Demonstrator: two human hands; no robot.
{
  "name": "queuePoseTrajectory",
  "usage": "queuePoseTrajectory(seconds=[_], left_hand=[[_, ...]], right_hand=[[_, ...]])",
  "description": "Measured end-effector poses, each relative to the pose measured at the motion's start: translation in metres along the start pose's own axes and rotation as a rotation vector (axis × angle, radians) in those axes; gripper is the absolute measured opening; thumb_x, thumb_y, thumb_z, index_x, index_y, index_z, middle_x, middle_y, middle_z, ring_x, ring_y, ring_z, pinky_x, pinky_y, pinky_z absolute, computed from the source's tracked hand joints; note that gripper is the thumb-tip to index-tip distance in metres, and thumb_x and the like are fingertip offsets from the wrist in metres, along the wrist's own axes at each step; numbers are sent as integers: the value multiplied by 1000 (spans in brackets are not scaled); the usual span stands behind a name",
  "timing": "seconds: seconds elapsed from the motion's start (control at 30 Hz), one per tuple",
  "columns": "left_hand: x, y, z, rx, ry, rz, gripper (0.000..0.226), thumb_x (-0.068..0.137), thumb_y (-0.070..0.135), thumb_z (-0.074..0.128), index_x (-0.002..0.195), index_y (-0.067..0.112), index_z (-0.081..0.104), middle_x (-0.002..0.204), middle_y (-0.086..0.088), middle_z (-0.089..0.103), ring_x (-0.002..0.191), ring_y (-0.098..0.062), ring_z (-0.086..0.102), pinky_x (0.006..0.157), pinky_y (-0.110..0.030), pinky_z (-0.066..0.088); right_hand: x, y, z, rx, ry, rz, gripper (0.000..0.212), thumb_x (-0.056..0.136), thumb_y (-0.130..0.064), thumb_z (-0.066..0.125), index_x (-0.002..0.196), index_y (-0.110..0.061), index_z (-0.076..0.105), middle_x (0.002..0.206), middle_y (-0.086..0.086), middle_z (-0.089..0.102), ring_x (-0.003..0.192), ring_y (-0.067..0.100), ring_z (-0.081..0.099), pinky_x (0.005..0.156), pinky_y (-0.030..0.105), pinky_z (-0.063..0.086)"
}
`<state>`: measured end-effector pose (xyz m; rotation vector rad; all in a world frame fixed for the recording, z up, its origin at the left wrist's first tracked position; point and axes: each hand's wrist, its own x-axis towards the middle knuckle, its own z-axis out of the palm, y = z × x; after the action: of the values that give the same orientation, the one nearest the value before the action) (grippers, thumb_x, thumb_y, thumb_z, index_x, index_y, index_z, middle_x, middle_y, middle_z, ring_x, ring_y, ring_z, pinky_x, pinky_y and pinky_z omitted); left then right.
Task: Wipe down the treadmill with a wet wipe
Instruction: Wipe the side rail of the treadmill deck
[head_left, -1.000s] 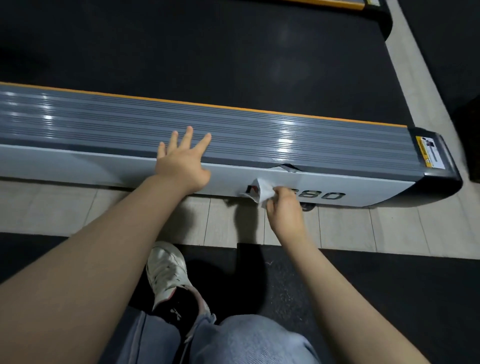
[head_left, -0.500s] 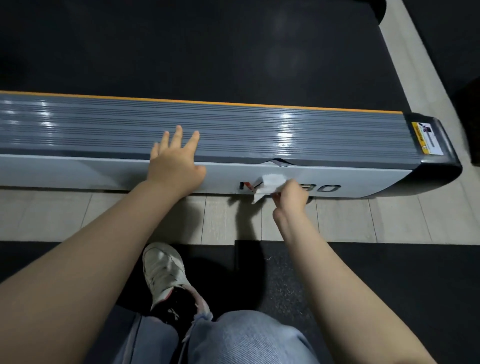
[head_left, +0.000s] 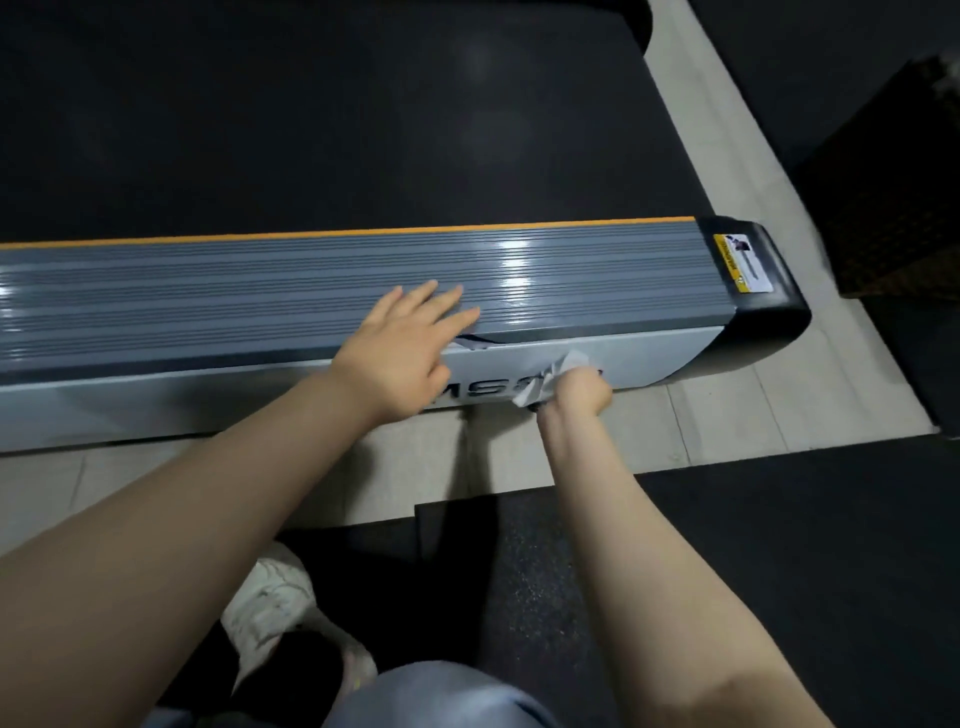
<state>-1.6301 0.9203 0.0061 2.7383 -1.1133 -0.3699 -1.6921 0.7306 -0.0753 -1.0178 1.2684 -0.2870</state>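
White wet wipe (head_left: 550, 382) bunched in the right hand's (head_left: 574, 392) closed grip, pressed against the treadmill (head_left: 649, 358) side panel.

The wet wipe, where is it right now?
In the head view, the wet wipe is bunched in the right hand, pressed on the treadmill's pale side panel, right of the left hand.

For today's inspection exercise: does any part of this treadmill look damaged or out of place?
Yes. The treadmill has a jagged break in the seam where grey footrail meets silver side panel, beside the left hand. The trim there looks cracked and lifted, not straight.
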Motion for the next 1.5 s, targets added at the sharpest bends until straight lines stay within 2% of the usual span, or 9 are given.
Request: queuePoseTrajectory(seconds=[0.13, 0.33, 0.6, 0.77, 0.93, 1.17, 1.27, 1.4, 1.5], left_hand=[[14, 20, 17, 3, -38, 27, 64, 102, 37, 33, 157, 38, 0, 166, 8, -9, 153, -17, -11, 122, -39, -10], [12, 23, 16, -175, 30, -5, 67, 87, 37, 24, 154, 43, 22, 164, 15, 8, 153, -12, 1, 122, -34, -7], [58, 33, -3, -25, 131, 129, 32, 101, 27, 38, 128, 32, 54, 127, 8, 49, 120, -21, 40, 101, -36, 27], [95, 54, 10, -88, 78, 285, 44, 104, 28, 34, 148, 27, 39, 153, 10, 38, 144, -13, 28, 116, -32, 16], [101, 52, 20, -37, 77, 207, 56, 103, 41, 15, 158, 28, 19, 165, 8, 14, 152, -11, 6, 122, -31, -4], [106, 56, 24, -176, 213, -6, 59, 106, 42, 25, 159, 24, 6, 167, 6, 4, 152, -9, 1, 122, -28, -4], [110, 59, 29, -20, 196, -53, 59, 105, 46, 19, 159, 23, 10, 167, -1, 7, 153, -15, 3, 124, -35, 0], [111, 63, 32, 65, 219, -74, 59, 104, 45, 19, 158, 23, 17, 166, -4, 13, 153, -20, 9, 124, -39, 4], [111, 65, 30, 71, 207, -88, 58, 104, 45, 20, 158, 23, 17, 166, -3, 12, 153, -19, 8, 124, -39, 3]], right_hand=[[31, 5, -7, 16, -52, 261, 35, 103, -10, 21, 71, -19, 33, 54, 1, 47, 40, 12, 45, 46, 20, 41], [12, 3, -4, 267, 159, -98, 12, 95, -7, 37, 99, -14, 46, 85, -2, 49, 70, 13, 48, 61, 22, 40], [56, 67, 6, 198, -212, 352, 25, 99, 0, 34, 86, -14, 50, 94, 6, 53, 73, 14, 56, 69, 26, 52], [43, 35, -22, 477, -113, 181, 19, 95, 4, 44, 105, -5, 56, 86, 11, 62, 71, 21, 62, 62, 29, 53], [31, 3, -56, 234, -54, -358, 3, 97, -10, 56, 99, -11, 55, 85, 0, 59, 73, 6, 55, 67, 19, 47], [87, 29, -31, 314, 18, 300, 21, 90, 8, 43, 82, -8, 55, 72, 8, 62, 44, 17, 62, 55, 32, 58], [64, -2, -36, 331, 76, 126, 17, 92, 5, 43, 91, -9, 54, 77, 3, 54, 61, 15, 55, 45, 18, 48], [11, -31, -45, 295, 17, -445, 8, 94, -5, 57, 100, -7, 61, 90, 0, 59, 77, 3, 56, 68, 15, 46], [6, -35, -35, 262, 28, -591, 14, 92, -2, 58, 95, -13, 67, 100, 5, 59, 91, 7, 59, 81, 19, 49]])
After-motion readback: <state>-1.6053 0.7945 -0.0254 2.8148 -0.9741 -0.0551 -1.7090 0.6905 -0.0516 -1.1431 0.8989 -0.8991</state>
